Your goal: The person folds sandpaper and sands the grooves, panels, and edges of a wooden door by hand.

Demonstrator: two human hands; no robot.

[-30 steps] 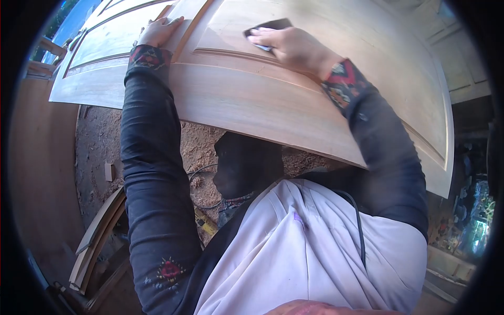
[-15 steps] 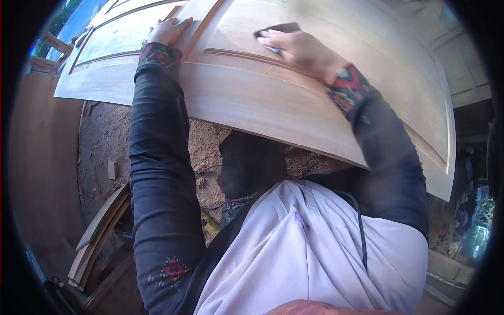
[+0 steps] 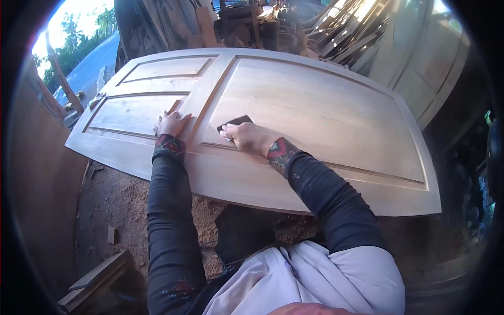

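Observation:
A pale wooden panel door lies flat in front of me, with raised panels framed by grooved moulding. My right hand grips a dark piece of sandpaper and presses it on the large panel, near that panel's lower left corner. To its left, my left hand rests on the wide rail between the panels, fingers spread and partly hidden from view. A short brown strip shows just beyond those fingers; I cannot tell whether they touch it.
Wood shavings cover the ground below the door. Curved boards lie at lower left, beside a tall brown panel. Stacked timber stands behind, and another door leans at the right.
My view has tilted up, showing the whole door and the timber behind. My right hand has moved left along the large panel with the sandpaper, closer to my left hand, which keeps its place.

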